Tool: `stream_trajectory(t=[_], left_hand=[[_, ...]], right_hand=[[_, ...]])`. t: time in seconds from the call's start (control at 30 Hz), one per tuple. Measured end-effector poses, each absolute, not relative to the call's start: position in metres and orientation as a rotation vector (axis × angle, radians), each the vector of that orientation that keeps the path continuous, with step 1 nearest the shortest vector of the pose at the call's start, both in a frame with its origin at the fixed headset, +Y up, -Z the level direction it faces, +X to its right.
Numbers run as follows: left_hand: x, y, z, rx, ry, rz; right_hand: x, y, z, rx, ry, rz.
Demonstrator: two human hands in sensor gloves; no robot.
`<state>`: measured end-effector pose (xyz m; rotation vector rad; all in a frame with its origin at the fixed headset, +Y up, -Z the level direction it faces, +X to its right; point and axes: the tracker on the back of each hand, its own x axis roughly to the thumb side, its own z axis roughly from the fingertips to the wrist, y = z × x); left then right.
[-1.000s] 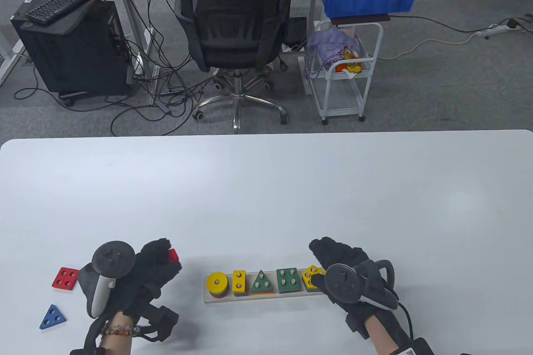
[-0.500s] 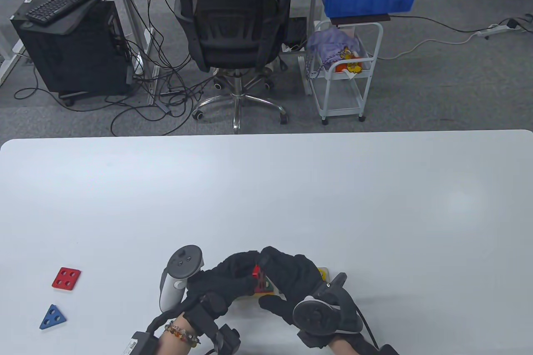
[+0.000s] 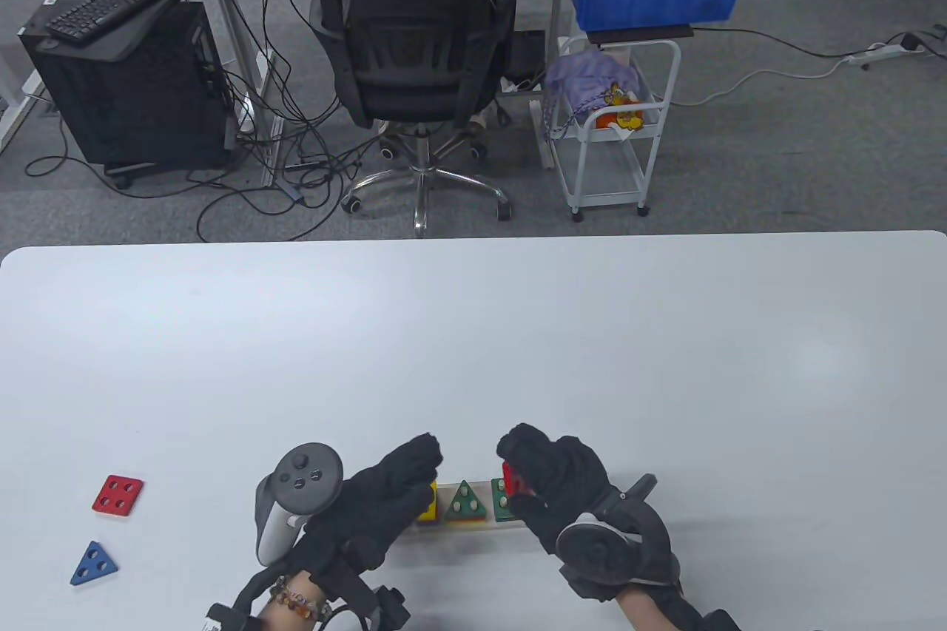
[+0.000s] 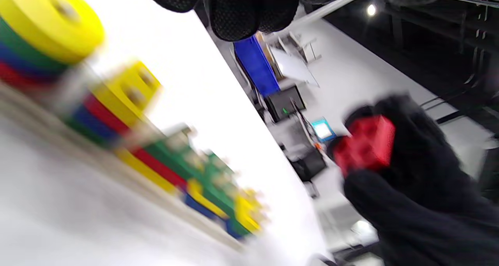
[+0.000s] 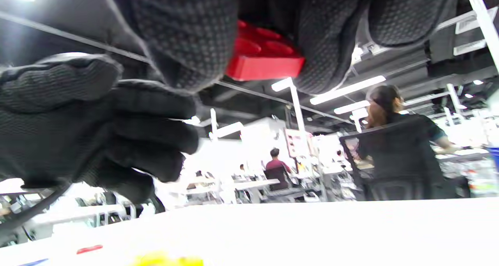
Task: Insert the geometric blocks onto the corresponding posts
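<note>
1. At the near edge of the white table point(image 3: 473, 335), the right hand point(image 3: 562, 490) grips a red block point(image 3: 510, 477) between thumb and fingers; the block is held above the green square stack point(image 3: 501, 499) on the peg board point(image 3: 473, 521).
2. From the right wrist view, the same red block point(image 5: 262, 57) sits clamped between gloved fingertips point(image 5: 187, 32), its holes showing on top.
3. On the board, the green triangle stack point(image 3: 465, 499) and a yellow rectangular block point(image 3: 427, 505) are visible; the left wrist view, though blurred, appears to show a yellow disc stack point(image 4: 46, 28) at the row's end.
4. The left hand point(image 3: 385, 494) hovers over the board's left end with fingers extended and holds nothing.
5. Well left of the board, a red square block point(image 3: 118, 494) and a blue triangle block point(image 3: 93, 563) lie flat on the table, apart from each other.
</note>
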<state>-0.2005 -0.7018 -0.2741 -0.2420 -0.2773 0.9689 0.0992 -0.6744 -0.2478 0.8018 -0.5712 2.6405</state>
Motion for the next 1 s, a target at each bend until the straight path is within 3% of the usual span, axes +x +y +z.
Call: stream_trajectory(t=[0.17, 0.43, 0.77, 1.0], left_hand=[[-0.242, -0.699, -0.278, -0.141, -0.140, 0.722], [-0.284, -0.703, -0.287, -0.015, 0.092, 0.068], [-0.303, -0.709, -0.292, -0.047, 0.161, 0.090], [-0.342, -0.709, -0.293, -0.069, 0.259, 0.218]], right_hand=[[0.114, -0.687, -0.261, 0.791, -0.355, 2.821], [0.110, -0.720, -0.274, 0.818, -0.129, 2.979], [0.112, -0.738, -0.281, 0.791, 0.038, 3.038], [0.146, -0.720, -0.285, 0.593, 0.000, 2.929]])
